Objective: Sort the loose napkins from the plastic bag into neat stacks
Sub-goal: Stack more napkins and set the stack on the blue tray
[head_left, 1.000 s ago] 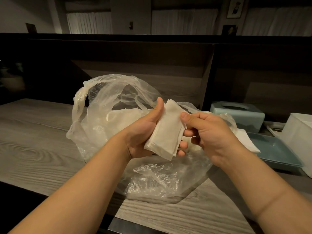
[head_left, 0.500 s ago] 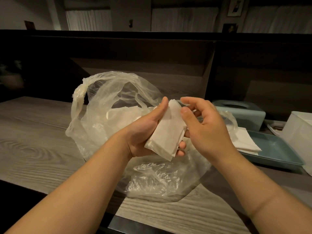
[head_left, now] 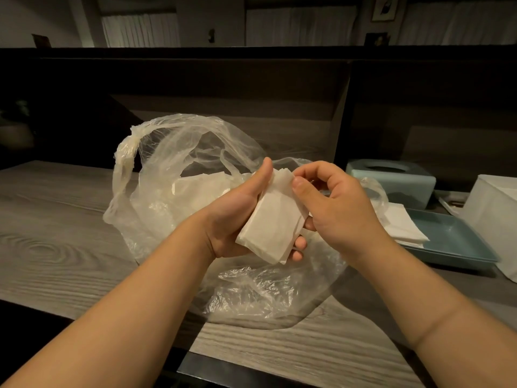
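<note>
A clear plastic bag lies open on the wooden counter with white napkins showing through its side. Above it my left hand grips a small stack of folded white napkins, thumb along the stack's left edge and fingertips poking out underneath. My right hand is at the stack's upper right corner, its thumb and curled fingers pinching the top napkin edges. Another pile of white napkins lies in a blue tray to the right.
A light blue tissue box stands behind the tray. A white container sits at the far right. A dark partition wall runs along the back of the wooden counter, whose front edge is near me.
My right hand has shifted from the stack's right side up to its top corner, fingers curling over the napkin edges. The left hand keeps holding the stack in place.
</note>
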{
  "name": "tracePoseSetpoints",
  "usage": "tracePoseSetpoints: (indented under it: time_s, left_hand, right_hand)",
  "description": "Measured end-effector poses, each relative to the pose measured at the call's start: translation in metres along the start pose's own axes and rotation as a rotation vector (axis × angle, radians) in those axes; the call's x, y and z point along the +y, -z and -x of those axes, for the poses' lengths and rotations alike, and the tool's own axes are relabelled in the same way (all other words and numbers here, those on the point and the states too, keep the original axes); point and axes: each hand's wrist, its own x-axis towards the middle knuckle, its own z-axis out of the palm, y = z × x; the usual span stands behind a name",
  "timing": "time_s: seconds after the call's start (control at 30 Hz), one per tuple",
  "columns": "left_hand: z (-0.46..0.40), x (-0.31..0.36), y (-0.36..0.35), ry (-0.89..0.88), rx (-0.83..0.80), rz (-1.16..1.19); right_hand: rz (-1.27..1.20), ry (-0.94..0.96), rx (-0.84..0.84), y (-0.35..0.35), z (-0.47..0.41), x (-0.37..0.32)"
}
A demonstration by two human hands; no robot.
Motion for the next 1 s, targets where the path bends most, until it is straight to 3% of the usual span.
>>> tracePoseSetpoints:
  time_s: [0.17, 0.33, 0.47, 0.6, 0.77, 0.9, 1.0]
  left_hand:
    - [0.000, -0.001, 0.004, 0.011, -0.072, -0.015]
    - [0.001, 0.000, -0.001, -0.024, -0.035, 0.037]
    - [-0.001, 0.004, -0.001, -0.028, 0.165, 0.155]
    - [-0.003, 0.004, -0.002, -0.021, 0.153, 0.235]
    - [-0.002, 0.004, 0.007, -0.021, 0.204, 0.301]
    - [-0.001, 0.008, 0.008, -0.171, 0.262, 0.411]
    - [-0.001, 0.012, 0.012, -0.260, 0.290, 0.514]
  right_hand:
    - [-0.097, 0.002, -0.029, 0.000, 0.001, -0.001]
    - [0.124, 0.089, -0.021, 0.000, 0.003, 0.002]
    - [0.171, 0.125, -0.282, 0.005, 0.010, 0.000]
    - [0.474, 0.149, -0.395, 0.000, 0.011, 0.003]
    - [0.090, 0.081, -0.312, -0.001, 0.010, 0.003]
    - [0.066, 0.036, -0.098, -0.003, 0.006, 0.012]
    - [0.180, -0.017, -0.092, -0.003, 0.003, 0.016]
